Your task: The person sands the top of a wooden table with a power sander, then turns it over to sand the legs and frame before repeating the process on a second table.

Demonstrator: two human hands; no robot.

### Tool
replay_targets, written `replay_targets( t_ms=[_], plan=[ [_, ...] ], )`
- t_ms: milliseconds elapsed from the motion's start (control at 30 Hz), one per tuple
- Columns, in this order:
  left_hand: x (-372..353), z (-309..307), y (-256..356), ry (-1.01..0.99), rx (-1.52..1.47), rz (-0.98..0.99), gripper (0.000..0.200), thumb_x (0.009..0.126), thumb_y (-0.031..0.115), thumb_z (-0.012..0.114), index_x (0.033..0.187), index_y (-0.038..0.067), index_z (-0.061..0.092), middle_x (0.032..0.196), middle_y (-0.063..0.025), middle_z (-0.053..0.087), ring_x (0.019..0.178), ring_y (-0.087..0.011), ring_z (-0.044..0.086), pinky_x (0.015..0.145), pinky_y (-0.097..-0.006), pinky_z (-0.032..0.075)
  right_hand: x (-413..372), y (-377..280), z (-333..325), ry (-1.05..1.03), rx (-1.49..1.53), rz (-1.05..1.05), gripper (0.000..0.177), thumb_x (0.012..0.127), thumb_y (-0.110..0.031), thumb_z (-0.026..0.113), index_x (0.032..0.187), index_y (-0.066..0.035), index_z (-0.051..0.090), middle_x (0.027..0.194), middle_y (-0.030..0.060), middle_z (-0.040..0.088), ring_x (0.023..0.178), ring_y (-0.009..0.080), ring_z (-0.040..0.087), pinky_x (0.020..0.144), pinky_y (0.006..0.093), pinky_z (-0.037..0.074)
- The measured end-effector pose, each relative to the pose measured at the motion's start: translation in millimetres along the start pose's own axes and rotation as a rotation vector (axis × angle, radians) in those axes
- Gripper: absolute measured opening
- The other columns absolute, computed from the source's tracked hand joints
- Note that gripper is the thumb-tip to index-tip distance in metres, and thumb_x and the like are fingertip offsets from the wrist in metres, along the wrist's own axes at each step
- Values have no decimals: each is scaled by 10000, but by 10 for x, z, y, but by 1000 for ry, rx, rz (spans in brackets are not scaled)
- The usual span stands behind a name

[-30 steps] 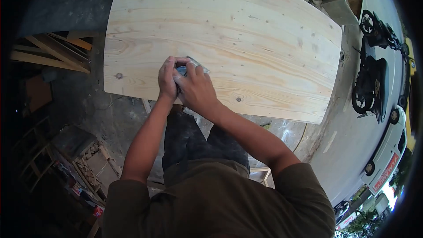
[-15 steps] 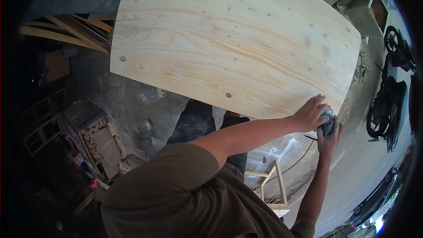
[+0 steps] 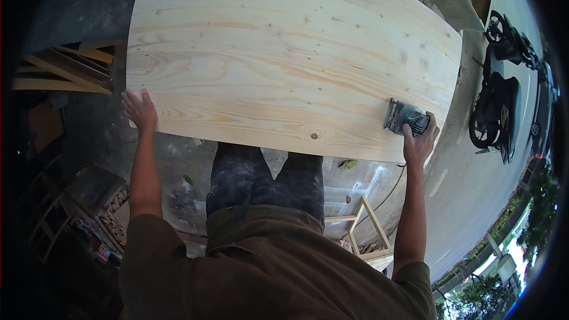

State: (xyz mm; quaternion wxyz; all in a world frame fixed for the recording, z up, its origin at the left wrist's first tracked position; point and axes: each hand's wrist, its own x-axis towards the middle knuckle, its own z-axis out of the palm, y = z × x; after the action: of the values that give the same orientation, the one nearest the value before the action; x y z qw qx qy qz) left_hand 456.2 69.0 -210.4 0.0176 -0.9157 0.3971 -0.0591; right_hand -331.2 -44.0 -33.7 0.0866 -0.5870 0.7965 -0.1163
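While your left hand (image 3: 140,109) lies spread, gripping nothing, at the corner of the pale wooden panel (image 3: 267,71), left in the frame, your right hand (image 3: 422,142) grasps the dark power sander (image 3: 409,118), right of centre on the wood. It looks stiff and fairly heavy, perhaps slick with dust; its rounded body seems the safest hold.

Wooden panel (image 3: 267,65), one, pale (dark knot (image 3: 314,136) toward near edge). Dark sander (image 3: 402,117), one, on panel, right hand (image 3: 422,138) gripping. Left hand (image 3: 142,112), at near-left corner.
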Motion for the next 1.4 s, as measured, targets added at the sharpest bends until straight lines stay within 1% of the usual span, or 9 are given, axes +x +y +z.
replay_targets(
  t_ms=[200, 300, 533, 633, 733, 833, 967, 1167, 1400],
  plan=[
    [1284, 176, -212, -306, -540, -8, 701, 1115, 567, 374, 1394, -24, 628, 1326, -307, 672, 1244, -504, 616, 1053, -505, 484, -784, -1803, 482, -106, 65, -168, 738, 725, -196, 833, 1405, -109, 559, 1176, 199, 544, 1044, 404, 635, 873, 510, 560],
    [1464, 212, -78, -207, -623, 42, 693, 1113, 578, 388, 1310, -18, 682, 1253, -300, 703, 1190, -510, 636, 1027, -508, 490, -1032, -2845, 804, -170, 118, -329, 725, 699, -213, 838, 1377, -138, 593, 1175, 216, 556, 1011, 410, 640, 798, 488, 570],
    [1639, 91, -70, -662, -665, 9, 813, 1085, 665, 409, 1436, -46, 590, 1286, -275, 706, 1225, -422, 663, 1070, -454, 481, -1480, -5115, 1526, -479, 304, -735, 779, 741, -223, 830, 1462, -170, 540, 1197, 227, 523, 1069, 418, 578, 793, 500, 573],
    [1741, -18, -106, -809, -1489, -390, 924, 1057, 745, 383, 1528, -41, 496, 1475, -255, 598, 1364, -352, 572, 1164, -441, 407, -1702, -5923, 1997, -479, 405, -917, 676, 809, -226, 808, 1437, -120, 581, 1201, 229, 539, 1067, 385, 588, 748, 478, 565],
    [1888, -614, -59, -602, -1840, -594, 944, 1051, 776, 341, 1588, 3, 409, 1578, -206, 486, 1457, -307, 460, 1238, -432, 311, -1860, -6730, 2526, -244, 545, -919, 467, 903, -203, 698, 1351, -87, 641, 1237, 223, 558, 1068, 370, 587, 760, 461, 544],
    [1914, -760, -39, -645, -2010, -375, 856, 1081, 739, 312, 1538, 28, 443, 1545, -173, 483, 1447, -274, 437, 1241, -434, 285, -1773, -7313, 2757, -214, 501, -888, 364, 947, -205, 635, 1290, -91, 674, 1258, 227, 567, 1077, 365, 585, 788, 457, 531],
    [1990, -389, 93, -682, -1862, -318, 761, 1109, 700, 272, 1428, 54, 517, 1440, -137, 546, 1335, -248, 517, 1184, -425, 361, -1409, -7050, 2684, -227, 473, -829, 349, 962, -222, 616, 1280, -86, 666, 1249, 234, 570, 1069, 370, 589, 772, 453, 531],
    [894, -1070, 2030, -863, -1745, -124, 776, 1123, 674, 228, 1404, 41, 575, 1372, -117, 624, 1304, -233, 564, 1161, -384, 405, -535, -5224, 1931, -191, 489, -794, 426, 923, -183, 652, 1337, -92, 615, 1249, 270, 564, 1055, 388, 599, 755, 470, 553],
    [-781, -1478, 4311, -1113, -1663, 499, 708, 1153, 581, 217, 1438, 25, 552, 1480, -136, 568, 1411, -269, 491, 1218, -416, 349, 295, -2627, 843, -184, 317, -597, 613, 825, -87, 725, 1416, -143, 568, 1337, 279, 530, 1067, 418, 594, 778, 495, 560]
  ],
)
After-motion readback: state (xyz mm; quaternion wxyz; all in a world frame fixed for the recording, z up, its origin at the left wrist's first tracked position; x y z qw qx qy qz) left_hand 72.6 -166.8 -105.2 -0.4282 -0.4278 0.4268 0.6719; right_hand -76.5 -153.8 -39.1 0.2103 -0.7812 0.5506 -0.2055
